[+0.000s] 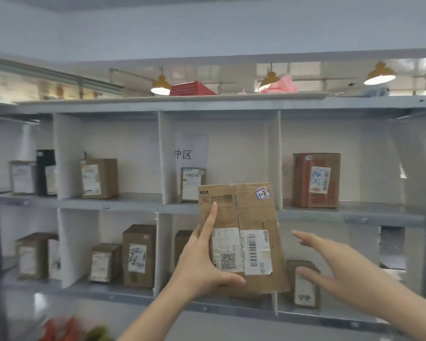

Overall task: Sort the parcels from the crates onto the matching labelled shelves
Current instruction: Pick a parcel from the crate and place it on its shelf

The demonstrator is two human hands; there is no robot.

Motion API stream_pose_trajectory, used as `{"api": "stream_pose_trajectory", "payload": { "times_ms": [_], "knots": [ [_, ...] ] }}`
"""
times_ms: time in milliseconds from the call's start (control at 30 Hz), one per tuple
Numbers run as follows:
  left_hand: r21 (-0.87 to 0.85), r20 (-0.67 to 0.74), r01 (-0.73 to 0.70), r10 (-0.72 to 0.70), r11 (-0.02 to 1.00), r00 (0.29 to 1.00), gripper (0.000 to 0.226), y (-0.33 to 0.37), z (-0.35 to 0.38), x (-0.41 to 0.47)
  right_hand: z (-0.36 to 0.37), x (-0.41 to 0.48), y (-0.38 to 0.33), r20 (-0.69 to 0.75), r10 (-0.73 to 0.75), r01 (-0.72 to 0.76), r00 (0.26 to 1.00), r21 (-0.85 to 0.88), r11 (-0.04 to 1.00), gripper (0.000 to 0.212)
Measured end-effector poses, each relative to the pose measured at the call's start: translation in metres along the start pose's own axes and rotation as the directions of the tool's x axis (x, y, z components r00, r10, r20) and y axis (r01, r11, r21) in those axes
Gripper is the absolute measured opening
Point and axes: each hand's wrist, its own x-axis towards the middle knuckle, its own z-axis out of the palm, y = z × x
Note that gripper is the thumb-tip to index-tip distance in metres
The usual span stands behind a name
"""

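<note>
- Head view: the left hand (202,262) holds a flat cardboard parcel (241,217) upright in front of the grey shelf unit (133,201). The parcel is in the air before the middle column, overlapping the ledge between the upper and lower rows.
- Left-hand fingers grip the parcel. The thumb lies across its lower front, the index finger points straight up the face, and the rest are hidden behind the card.
- The right hand (337,274) is open, fingers spread and extended toward the parcel's right edge, near it but not touching.
- The parcel's face is toward the camera, showing a barcode shipping label (256,252) and a small handwritten sticker (263,193) at the top right corner.
- A paper sheet (191,153) with two printed characters hangs on the back wall of the upper middle compartment, above a small parcel (192,184) standing there.
- Step in hand, as I judge it: reading the parcel's markings and choosing its compartment. It is not yet on any shelf.
- The next move probably calls for matching the sticker to a shelf label. The right hand could then steady the free edge, and the parcel must go between the white dividers without knocking over the boxes already standing there.
- Which compartment matches cannot be told from here.
</note>
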Motion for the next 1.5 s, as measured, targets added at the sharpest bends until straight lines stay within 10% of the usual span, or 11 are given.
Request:
{"api": "stream_pose_trajectory", "payload": {
  "times_ms": [933, 1500],
  "knots": [
    [0.109, -0.186, 0.037, -0.016, 0.993, 0.982, 0.143, -0.213, -0.289, 0.025, 0.086, 0.203, -0.283, -0.064, -0.153, 0.161, 0.986, 0.15, 0.975, 0.073],
    [0.011, -0.155, -0.098, 0.099, 0.995, 0.983, 0.145, -0.335, -0.306, 0.205, 0.15, 0.403, -0.298, -0.199, -0.04, 0.105, 0.979, 0.329, 0.939, 0.09]
  ]
}}
